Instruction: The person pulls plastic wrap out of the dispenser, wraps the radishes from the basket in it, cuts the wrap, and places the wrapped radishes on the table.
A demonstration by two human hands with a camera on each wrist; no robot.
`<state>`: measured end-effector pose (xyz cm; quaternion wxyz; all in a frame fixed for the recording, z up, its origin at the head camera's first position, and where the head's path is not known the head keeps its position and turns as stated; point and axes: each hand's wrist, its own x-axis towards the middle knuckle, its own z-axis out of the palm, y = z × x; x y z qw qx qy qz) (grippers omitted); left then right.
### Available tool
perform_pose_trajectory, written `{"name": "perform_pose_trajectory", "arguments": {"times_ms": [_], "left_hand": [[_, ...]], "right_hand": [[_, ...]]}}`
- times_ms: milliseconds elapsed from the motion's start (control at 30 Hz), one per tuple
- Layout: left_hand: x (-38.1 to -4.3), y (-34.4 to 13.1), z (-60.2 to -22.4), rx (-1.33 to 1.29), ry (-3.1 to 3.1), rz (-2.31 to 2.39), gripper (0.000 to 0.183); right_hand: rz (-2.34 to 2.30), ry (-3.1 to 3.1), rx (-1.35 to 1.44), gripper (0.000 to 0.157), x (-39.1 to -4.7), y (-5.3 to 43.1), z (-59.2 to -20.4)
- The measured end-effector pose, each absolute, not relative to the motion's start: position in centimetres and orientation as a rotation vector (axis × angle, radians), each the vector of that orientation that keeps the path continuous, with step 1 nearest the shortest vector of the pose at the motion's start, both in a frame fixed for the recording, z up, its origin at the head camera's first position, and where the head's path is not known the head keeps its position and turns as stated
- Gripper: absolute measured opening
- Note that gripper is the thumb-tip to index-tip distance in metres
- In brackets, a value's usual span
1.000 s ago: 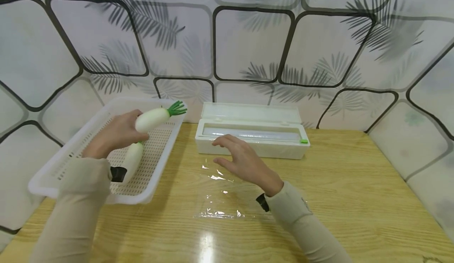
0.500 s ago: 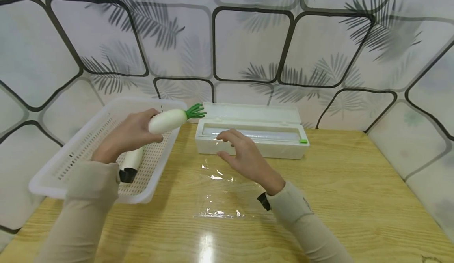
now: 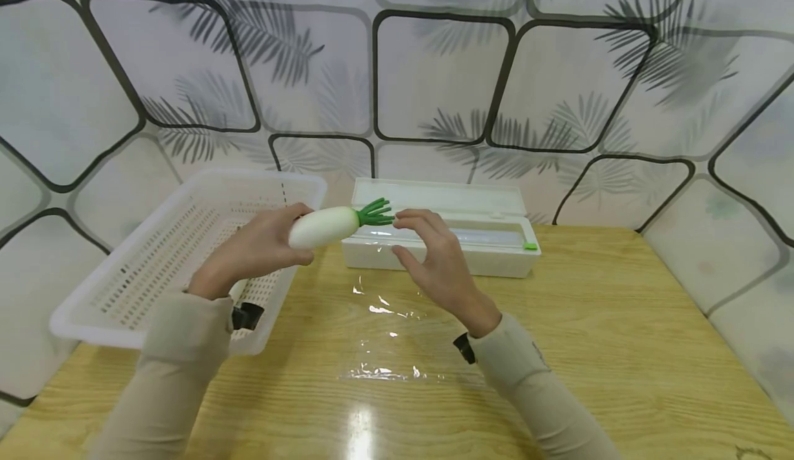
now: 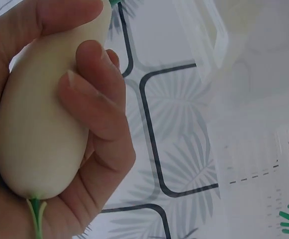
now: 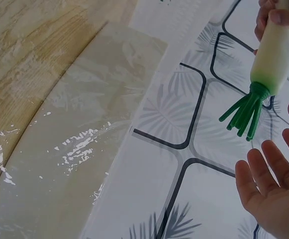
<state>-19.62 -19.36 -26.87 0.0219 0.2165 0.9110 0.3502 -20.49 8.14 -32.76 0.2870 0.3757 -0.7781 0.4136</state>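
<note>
My left hand grips a white radish in the air, its green stalks pointing right; in the left wrist view the fingers curl round the radish body. My right hand hovers with parted fingers just right of the stalks, holding nothing. In the right wrist view its fingers lie near the green stalks. Below the hands, a clear sheet of cling film is spread on the table, running out from the white dispenser box, whose lid stands raised.
A white perforated basket stands on the left of the wooden table. A second radish lies in it, mostly hidden behind my left arm. A green slider sits at the box's right end. A patterned wall covering rises behind.
My left hand has carried the radish rightward out over the basket's right rim to in front of the dispenser box. The right hand has shifted slightly right and up.
</note>
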Motion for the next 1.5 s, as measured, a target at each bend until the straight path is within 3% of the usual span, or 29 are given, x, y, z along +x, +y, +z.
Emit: {"name": "perform_pose_trajectory", "arguments": {"times_ms": [367, 633, 867, 1500], "left_hand": [[-19.4, -17.9, -27.7, 0.773, 2.780, 1.111, 0.063], [-19.0, -16.9, -28.1, 0.832, 2.780, 1.117, 0.059], [-18.7, -16.2, -28.9, 0.784, 2.720, 1.133, 0.055], [-18.1, -14.4, -30.4, 0.786, 2.793, 1.078, 0.054]], "right_hand": [[1.072, -2.110, 0.960, 0.037, -20.9, 8.6, -32.9], [1.056, -2.159, 0.950, 0.044, -21.1, 9.0, -33.0], [1.053, -2.160, 0.961, 0.036, -21.2, 9.9, -33.2], [0.991, -2.122, 1.053, 0.036, -20.9, 13.2, -34.6]]}}
